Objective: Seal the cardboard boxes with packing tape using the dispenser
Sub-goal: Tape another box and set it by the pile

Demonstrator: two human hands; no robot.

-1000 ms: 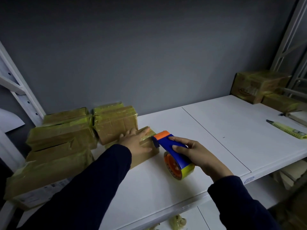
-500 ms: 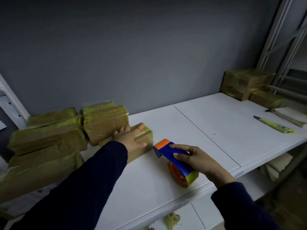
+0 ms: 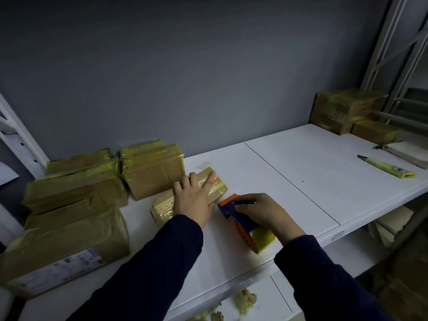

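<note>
Cardboard box pinned for taping.
Left hand lies flat, fingers spread, steadying it; right hand grips the dispenser, tip beside the box end.

White shelf w/ taped boxes L, small box mid, more boxes + yellow tool R.

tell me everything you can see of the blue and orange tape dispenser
The blue plastic tape dispenser has an orange front tip and carries a roll of yellowish clear tape on an orange hub. It is tilted, tip up and toward the small taped cardboard box, roll down near the front edge of the white shelf. The right hand grips its handle from above. Whether the tip touches the box cannot be told.
</note>
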